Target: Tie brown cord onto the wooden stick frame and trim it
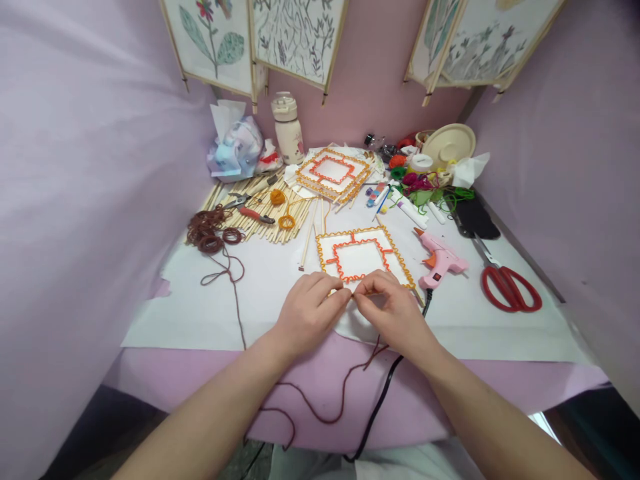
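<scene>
A square stick frame point(323, 253) wrapped in orange-yellow yarn lies before me, with a smaller red-orange yarn square point(336, 257) joined inside it. At its near edge my left hand point(315, 308) is closed in a pinch; what its fingertips grip is hidden. Close beside it, my right hand point(393, 310) pinches a small dark bit that looks like brown yarn. Below that hand, brown yarn point(344, 393) hangs in loops over the table's front edge. The yarn's tangled brown heap point(205, 230) sits at the left of the table.
Right of the frame lie a pink glue gun point(440, 259), its black cord point(383, 400) and red-handled scissors point(510, 288). Pliers point(256, 215) and orange yarn rest on thin sticks point(290, 230). A second yarn frame point(333, 171), bottle point(289, 133) and tissue pack point(237, 147) stand behind.
</scene>
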{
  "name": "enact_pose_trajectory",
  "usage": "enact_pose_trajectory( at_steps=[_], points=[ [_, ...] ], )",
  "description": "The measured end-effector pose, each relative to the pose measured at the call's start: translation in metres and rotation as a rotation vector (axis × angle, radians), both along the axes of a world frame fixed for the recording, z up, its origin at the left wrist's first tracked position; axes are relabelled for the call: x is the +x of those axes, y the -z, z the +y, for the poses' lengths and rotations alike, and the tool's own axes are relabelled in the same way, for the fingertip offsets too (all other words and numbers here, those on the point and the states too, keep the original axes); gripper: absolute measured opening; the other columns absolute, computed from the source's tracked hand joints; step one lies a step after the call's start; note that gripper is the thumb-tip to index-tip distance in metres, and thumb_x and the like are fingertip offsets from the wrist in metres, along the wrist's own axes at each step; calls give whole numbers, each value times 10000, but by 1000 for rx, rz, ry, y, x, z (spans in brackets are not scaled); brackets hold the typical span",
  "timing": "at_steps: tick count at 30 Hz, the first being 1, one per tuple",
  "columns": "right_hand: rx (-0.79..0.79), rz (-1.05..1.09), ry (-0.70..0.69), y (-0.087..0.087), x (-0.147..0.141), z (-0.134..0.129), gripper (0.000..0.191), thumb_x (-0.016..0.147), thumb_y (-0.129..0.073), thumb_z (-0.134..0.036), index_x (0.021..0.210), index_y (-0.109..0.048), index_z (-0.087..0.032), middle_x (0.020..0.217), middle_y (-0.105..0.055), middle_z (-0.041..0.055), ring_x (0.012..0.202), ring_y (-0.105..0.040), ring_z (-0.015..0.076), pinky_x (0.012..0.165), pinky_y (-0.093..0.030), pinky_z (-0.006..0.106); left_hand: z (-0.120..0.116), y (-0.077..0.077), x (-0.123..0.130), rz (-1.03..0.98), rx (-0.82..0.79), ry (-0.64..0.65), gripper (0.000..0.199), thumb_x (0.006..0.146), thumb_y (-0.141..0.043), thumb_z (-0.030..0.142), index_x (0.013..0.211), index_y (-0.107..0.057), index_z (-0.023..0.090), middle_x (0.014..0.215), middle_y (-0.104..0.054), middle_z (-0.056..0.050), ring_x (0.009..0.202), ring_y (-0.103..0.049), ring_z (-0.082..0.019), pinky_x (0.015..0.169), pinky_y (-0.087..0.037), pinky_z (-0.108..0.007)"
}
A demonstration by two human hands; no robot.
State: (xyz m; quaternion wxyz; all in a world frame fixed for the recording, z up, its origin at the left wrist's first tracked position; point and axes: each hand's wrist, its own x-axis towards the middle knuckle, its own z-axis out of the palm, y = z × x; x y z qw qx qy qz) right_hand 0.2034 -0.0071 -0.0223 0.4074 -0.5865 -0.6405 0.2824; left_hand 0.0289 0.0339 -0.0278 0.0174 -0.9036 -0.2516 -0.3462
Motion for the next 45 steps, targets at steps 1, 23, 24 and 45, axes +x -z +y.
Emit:
enact_pose_trajectory(
  at_steps=[1, 23, 24, 45],
  points=[
    [-7, 14, -8, 0, 0, 0, 110, 798, -563, -155, 707, -556, -217, 774, -597, -4, 826, -540, 179, 771, -382, 327, 0, 0, 0, 4, 4, -3, 100, 869, -560, 123, 945, -610, 166, 884, -659, -62, 813, -553, -168, 707, -456, -315],
    [-10, 53, 29, -1, 1, 1, 108, 785, -551, -164, 692, -559, -217, 756, -600, 2, 782, -554, 174, 736, -416, 315, 0, 2, 2, -203, -257, 53, 206, 860, -569, 140, 1062, -587, 171, 949, -627, -86, 883, -560, -181, 774, -488, -334],
    [-11, 48, 19, -1, 0, 1, 110, 787, -548, -163, 692, -556, -218, 755, -599, 2, 784, -553, 174, 738, -413, 316, 0, 2, 3, -194, -258, 63, 171, 865, -561, 131, 1028, -596, 169, 932, -628, -81, 870, -559, -175, 768, -487, -326],
    [163, -261, 91, 1, 0, -2, 75, 805, -599, -190, 742, -603, -231, 834, -642, 12, 896, -542, 215, 819, -326, 387, -1, 5, 0, 32, -44, -11, 115, 910, -511, 140, 945, -617, 164, 924, -658, -70, 851, -551, -175, 736, -428, -315]
  ],
)
